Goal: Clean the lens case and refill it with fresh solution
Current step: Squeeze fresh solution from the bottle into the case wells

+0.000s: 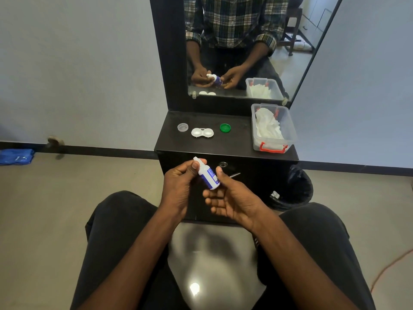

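Cabinet (pixel 201 144) top, black and low, sits against a pale wall with a tall dark-framed mirror (pixel 234 52) rising behind it, and the glass throws back a plaid shirt and both hands at work. On that dark surface the lens case (pixel 202 132) lies open, its two white cups side by side, with a clear cap (pixel 182 127) just to its left and a green cap (pixel 225 127) off to its right, each apart from the case. At the right end stands a clear plastic bin (pixel 273 144) with red latches, white tissues (pixel 268 126) heaped inside. A black waste bin (pixel 295 189) waits on the beige floor by the cabinet's right side, and a blue bag (pixel 16 156) lies by the far left baseboard. Now the bottle: the solution bottle (pixel 209 175), white with a blue label, is held in front of the cabinet, below the case and over the lap. The left hand (pixel 178 189) pinches its nozzle end, thumb and fingers closed on the top. The right hand (pixel 230 198) holds the bottle's lower body, thumb pressed against the label and fingers loosely curled beneath. Its long axis runs on a slant, the tip pointing up and left, the base down and right toward the right palm.
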